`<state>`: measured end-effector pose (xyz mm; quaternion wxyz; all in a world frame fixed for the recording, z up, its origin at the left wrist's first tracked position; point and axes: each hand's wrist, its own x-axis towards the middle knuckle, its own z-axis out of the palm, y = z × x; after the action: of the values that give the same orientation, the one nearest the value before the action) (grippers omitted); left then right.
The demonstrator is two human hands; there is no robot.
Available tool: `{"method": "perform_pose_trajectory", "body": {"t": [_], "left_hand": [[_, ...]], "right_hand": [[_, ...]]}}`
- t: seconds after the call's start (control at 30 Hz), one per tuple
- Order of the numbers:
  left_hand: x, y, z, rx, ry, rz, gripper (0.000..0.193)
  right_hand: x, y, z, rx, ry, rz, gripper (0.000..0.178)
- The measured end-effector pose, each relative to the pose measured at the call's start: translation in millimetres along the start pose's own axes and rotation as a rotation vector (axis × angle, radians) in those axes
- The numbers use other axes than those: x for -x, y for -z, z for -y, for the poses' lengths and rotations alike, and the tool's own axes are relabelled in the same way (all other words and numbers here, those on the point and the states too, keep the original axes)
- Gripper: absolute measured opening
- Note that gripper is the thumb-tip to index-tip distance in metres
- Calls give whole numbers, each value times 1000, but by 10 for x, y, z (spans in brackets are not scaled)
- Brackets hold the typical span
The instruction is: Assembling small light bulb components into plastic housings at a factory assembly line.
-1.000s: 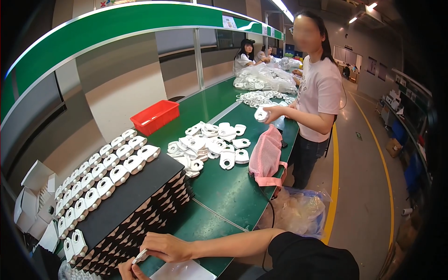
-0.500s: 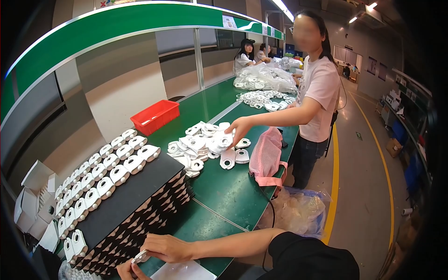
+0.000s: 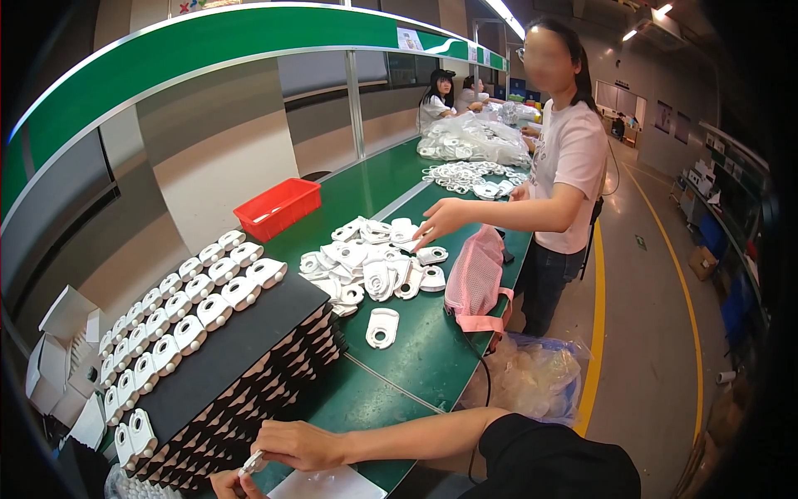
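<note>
Low in the view, my right hand (image 3: 298, 443) pinches a small white plastic part (image 3: 252, 462) from above. My left hand (image 3: 229, 484), partly cut off by the lower edge, grips the same part from below, so both hands are closed on it. A white sheet (image 3: 328, 482) lies on the green table just right of my hands. Left of them, rows of white plastic parts with round holes (image 3: 188, 334) stand on top of a tall stack of black trays (image 3: 241, 366). My right forearm crosses in a black sleeve.
A co-worker's hand (image 3: 445, 219) hovers over a pile of white parts (image 3: 357, 254); one loose part (image 3: 382, 328) lies nearer me. A red bin (image 3: 278, 208), a pink mesh bag (image 3: 474, 279) and a large clear plastic bag (image 3: 470, 137) rest on the table. A black cable (image 3: 488, 382) hangs over its edge.
The co-worker has let go of several white parts, now on the pile, and drawn the hand back, open. One part now lies apart, closer to me. My hands have barely moved.
</note>
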<state>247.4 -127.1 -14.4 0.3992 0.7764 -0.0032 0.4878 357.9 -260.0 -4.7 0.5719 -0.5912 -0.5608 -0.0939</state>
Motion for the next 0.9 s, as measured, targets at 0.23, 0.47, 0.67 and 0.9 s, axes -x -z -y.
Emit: {"method": "perform_pose_trajectory", "body": {"t": [0.23,0.47,0.67,0.9], "left_hand": [[-17,8,-29,-31,22,6,23],[-63,6,-125,-133,-56,15,24],[-110,-35,-195,-205,-123,5,23],[-107,-28,-213,-265,-105,16,20]], "right_hand": [[11,-6,-12,31,12,10,10],[12,-9,-3,68,25,14,10],[2,10,1,70,20,0,10],[22,-4,-43,70,-15,13,15]]}}
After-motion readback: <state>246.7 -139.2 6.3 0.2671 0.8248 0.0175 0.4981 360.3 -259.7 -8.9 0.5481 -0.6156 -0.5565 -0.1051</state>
